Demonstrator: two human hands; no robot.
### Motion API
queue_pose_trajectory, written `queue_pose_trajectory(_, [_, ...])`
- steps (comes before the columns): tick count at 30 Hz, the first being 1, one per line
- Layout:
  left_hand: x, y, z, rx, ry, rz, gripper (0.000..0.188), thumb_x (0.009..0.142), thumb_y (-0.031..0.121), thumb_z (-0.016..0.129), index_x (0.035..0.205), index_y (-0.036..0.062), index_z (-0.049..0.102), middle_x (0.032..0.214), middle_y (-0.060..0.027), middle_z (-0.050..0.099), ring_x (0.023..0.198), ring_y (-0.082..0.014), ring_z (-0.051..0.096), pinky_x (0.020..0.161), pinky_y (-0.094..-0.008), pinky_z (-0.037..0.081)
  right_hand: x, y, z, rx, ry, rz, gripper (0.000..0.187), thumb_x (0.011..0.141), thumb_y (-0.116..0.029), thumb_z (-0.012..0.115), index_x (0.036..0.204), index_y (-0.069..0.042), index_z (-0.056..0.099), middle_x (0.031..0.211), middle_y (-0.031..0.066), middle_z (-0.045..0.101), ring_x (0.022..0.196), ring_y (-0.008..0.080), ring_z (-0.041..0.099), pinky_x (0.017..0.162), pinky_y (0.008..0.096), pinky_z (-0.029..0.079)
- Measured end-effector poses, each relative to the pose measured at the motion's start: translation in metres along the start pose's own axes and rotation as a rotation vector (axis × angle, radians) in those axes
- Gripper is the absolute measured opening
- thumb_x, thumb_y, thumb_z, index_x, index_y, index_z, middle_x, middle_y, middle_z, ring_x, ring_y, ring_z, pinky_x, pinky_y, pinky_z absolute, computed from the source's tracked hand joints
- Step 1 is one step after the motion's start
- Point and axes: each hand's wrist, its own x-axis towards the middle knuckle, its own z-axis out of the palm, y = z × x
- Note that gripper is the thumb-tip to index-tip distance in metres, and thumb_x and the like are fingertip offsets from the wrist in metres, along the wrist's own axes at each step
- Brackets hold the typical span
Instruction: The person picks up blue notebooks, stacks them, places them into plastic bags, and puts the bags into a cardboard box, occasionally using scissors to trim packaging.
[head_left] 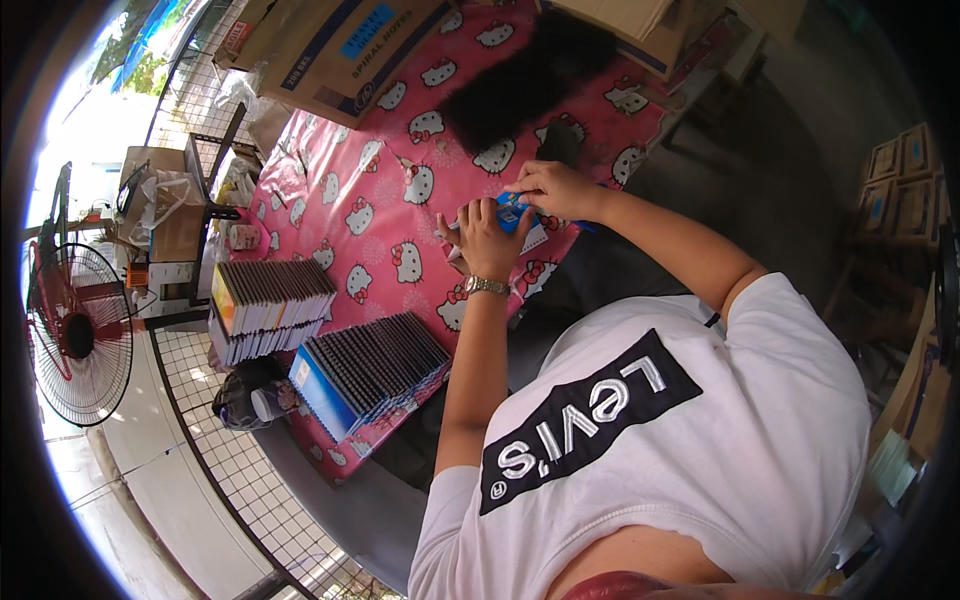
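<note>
A small notebook with a blue cover [508,212] lies at the table's near edge under both my hands. My left hand [485,238], with a metal watch at its wrist, holds the notebook down from the left, thumb along its near side. From the right, my right hand [555,190] bends its fingers over the far right edge and pinches there; its fingertips are partly hidden. White pages [533,240] show below the cover. Beyond the hands sits a black, bristly heap [530,75], too dark to make out its pieces.
Two stacks of spiral notebooks stand at the table's left: one brown-edged [272,308], one blue-covered [370,370]. Cardboard boxes [350,55] occupy the far side of the pink patterned table [375,215]. A standing fan [80,335] is at far left; more cartons [895,190] are at right.
</note>
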Motion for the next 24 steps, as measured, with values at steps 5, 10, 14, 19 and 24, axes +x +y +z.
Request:
queue_pose_trajectory(5, [-0.004,-0.013,0.024,-0.041,0.086,-0.005,0.032,0.078,0.039,0.071,0.084,0.0101,0.061,0.091,-0.0076,0.062,0.101,-0.0295,0.056,0.105,-0.0537,0.022,0.007,-0.01,-0.007,0.054,0.016,-0.068,0.022,0.076,-0.004,0.07,0.098,-0.002,0.07,0.091,0.0123,0.066,0.086,0.0283,0.066,0.077,0.0354,0.052])
queue_pose_trajectory(10, [-0.002,-0.013,0.019,-0.023,0.081,0.027,0.032,0.078,0.038,0.072,0.086,0.0093,0.061,0.092,-0.0075,0.062,0.1,-0.0293,0.055,0.103,-0.0518,0.027,0.005,-0.012,-0.004,0.045,0.113,-0.083,0.018,0.076,-0.003,0.071,0.094,-0.002,0.069,0.088,0.0107,0.066,0.084,0.0266,0.066,0.075,0.0349,0.052])
queue_pose_trajectory(14, [-0.002,-0.015,0.016,-0.047,0.054,0.05,0.032,0.079,0.037,0.072,0.09,0.0097,0.061,0.093,-0.0074,0.062,0.099,-0.0289,0.056,0.1,-0.0476,0.031,0.0,-0.008,0.002,0.129,0.052,-0.081,0.016,0.079,-0.002,0.069,0.095,-0.002,0.069,0.089,0.01,0.067,0.084,0.0239,0.066,0.074,0.0333,0.052])
queue_pose_trajectory(19, [-0.001,-0.018,0.016,-0.036,0.051,0.103,0.032,0.079,0.036,0.072,0.093,0.0096,0.061,0.092,-0.0076,0.063,0.095,-0.029,0.057,0.095,-0.0439,0.035,-0.003,-0.01,0.007,0.109,0.13,-0.158,0.014,0.082,-0.002,0.067,0.095,-0.003,0.069,0.09,0.0092,0.067,0.085,0.0236,0.066,0.075,0.0323,0.052])
queue_pose_trajectory(24, [-0.001,-0.017,0.012,-0.027,0.027,0.115,0.032,0.078,0.036,0.073,0.093,0.0091,0.061,0.091,-0.0076,0.063,0.094,-0.029,0.057,0.093,-0.0435,0.036,0.001,-0.015,-0.009,-0.014,-0.063,-0.164,0.017,0.08,-0.001,0.067,0.097,-0.003,0.069,0.095,0.0088,0.066,0.088,0.0248,0.066,0.078,0.034,0.052])
